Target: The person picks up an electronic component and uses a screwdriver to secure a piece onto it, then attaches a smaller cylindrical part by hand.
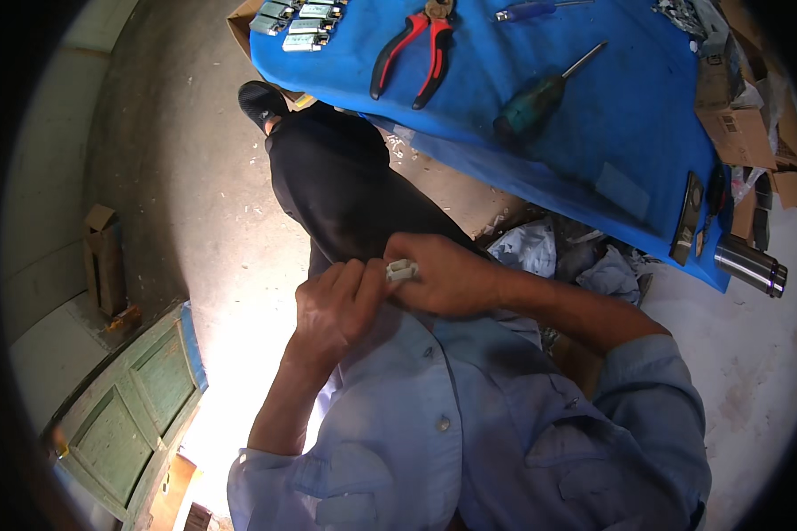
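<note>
Close in front of my body, both hands meet over my lap. My right hand [447, 273] is closed around a small white, hollow-ended piece [401, 271], which pokes out between its thumb and fingers. Pressed up against it from the left is my left hand [335, 299], its fingers curled. Whether the left fingers grip the same piece or some other part is hidden by the knuckles. The white piece is too small for me to name its exact kind.
A blue-covered table [496, 142] carries red-and-black pliers [413, 55], a green-handled screwdriver [534, 104], a blue-handled screwdriver [527, 11] and several small metal-and-white units [308, 26]. A metal cylinder [751, 265] lies at its right corner. Cardboard boxes [737, 137] stand beyond; crumpled plastic [527, 246] lies below.
</note>
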### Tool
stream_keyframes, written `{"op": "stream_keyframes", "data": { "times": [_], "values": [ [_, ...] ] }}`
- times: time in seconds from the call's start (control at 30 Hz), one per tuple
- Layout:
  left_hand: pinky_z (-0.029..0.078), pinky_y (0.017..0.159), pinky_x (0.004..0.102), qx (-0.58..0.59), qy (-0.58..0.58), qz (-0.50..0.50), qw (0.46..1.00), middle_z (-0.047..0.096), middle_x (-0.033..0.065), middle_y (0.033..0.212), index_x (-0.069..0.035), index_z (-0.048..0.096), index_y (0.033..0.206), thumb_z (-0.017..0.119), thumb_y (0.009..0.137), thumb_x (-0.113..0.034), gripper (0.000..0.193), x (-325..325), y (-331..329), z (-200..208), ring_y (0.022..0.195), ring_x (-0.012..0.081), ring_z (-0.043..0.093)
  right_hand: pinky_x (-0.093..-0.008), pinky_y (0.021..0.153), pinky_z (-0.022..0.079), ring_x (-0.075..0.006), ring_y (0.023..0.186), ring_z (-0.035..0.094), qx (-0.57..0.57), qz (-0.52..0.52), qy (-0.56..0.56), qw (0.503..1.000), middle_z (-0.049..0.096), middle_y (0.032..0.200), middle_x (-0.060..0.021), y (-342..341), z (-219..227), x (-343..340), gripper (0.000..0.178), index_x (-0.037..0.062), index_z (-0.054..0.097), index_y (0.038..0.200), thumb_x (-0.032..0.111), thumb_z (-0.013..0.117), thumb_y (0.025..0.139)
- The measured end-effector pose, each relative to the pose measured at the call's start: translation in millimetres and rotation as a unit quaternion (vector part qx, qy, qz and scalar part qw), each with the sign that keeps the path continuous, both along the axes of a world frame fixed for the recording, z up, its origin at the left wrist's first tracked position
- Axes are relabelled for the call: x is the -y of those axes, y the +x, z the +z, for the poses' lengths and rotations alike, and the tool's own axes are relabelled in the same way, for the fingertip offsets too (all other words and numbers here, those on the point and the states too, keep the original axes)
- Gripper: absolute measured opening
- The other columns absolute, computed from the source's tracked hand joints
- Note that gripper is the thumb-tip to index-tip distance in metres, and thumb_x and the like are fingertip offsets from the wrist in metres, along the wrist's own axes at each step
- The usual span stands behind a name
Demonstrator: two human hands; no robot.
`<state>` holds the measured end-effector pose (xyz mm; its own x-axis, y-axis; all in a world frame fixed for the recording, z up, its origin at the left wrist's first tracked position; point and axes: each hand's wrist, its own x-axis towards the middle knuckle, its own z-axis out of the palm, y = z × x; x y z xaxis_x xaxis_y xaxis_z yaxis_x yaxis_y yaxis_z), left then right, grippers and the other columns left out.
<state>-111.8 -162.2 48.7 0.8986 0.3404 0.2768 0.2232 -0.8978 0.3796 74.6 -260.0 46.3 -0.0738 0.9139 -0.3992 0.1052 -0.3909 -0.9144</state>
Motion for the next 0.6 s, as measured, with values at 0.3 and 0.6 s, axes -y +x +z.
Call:
{"op": "stream_keyframes", "data": {
  "times": [0.3, 0.6],
  "values": [
    [0.045, 0.050, 0.0314, 0.001, 0.006, 0.031, 0.999, 0.050, 0.0018, 0.069, -0.007, 0.066, 0.092, 0.077, 0.087, -0.017, 0.016, 7, 4, -3, 0.058, 0.0146, 0.056, -0.0398, 0.074, 0.052, -0.0269, 0.083, 0.068, -0.022, -0.002, -0.008, 1.000, 0.069, 0.090, -0.0201, 4, -2, -1, 0.031, -0.0049, 0.063, 0.107, 0.015, 0.075, 0.087],
    [0.046, 0.049, 0.0360, 0.019, -0.043, 0.076, 0.996, 0.053, 0.0056, 0.069, -0.006, 0.066, 0.093, 0.077, 0.089, -0.013, 0.014, 19, 8, -8, 0.055, 0.0212, 0.058, -0.0357, 0.069, 0.050, -0.0172, 0.079, 0.061, -0.050, -0.021, -0.008, 0.998, 0.066, 0.085, -0.0136, 6, -2, 2, 0.028, -0.0045, 0.060, 0.107, 0.013, 0.073, 0.089]
  ]
}}
